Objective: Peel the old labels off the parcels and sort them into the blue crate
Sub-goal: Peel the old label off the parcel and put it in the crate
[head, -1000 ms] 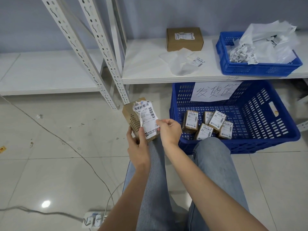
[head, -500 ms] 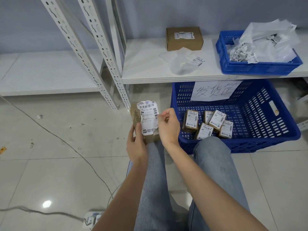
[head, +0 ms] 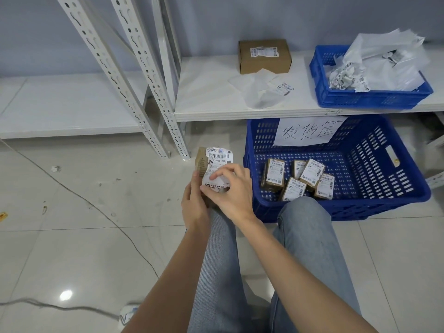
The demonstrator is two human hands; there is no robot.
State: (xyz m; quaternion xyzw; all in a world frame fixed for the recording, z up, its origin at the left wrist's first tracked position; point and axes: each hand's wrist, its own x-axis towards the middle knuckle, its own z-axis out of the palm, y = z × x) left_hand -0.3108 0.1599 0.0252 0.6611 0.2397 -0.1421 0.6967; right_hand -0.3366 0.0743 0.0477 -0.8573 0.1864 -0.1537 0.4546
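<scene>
- Low in the middle of the view, a small brown parcel [head: 201, 162] is held above the left knee [head: 217, 227], just left of the big blue crate [head: 374, 188] on the floor [head: 84, 224].
- The parcel is gripped from the left and beneath by the left hand [head: 193, 207]; its fingers are wrapped round the box's lower edge, and the forearm runs up from the bottom of the frame.
- A crumpled white label [head: 217, 169], partly lifted off the parcel's face, is pinched by the right hand [head: 230, 191]; the thumb is set at the label's lower edge and the curled fingers are pressed on its middle.
- The right wrist is bent inward, so that the hand is laid across the parcel, and its forearm is stretched over the right thigh.
- The label's top part, with a barcode, is seen standing free above the fingers.
- Several small labelled parcels [head: 300, 181] are lying in the crate, close together near its front left, and a handwritten paper sign [head: 307, 132] is hung on its back wall.
- On the shelf [head: 211, 97] above, a larger cardboard box [head: 264, 56], a clear bag [head: 262, 92] and a smaller blue basket [head: 370, 97] of white wrappings are kept.
</scene>
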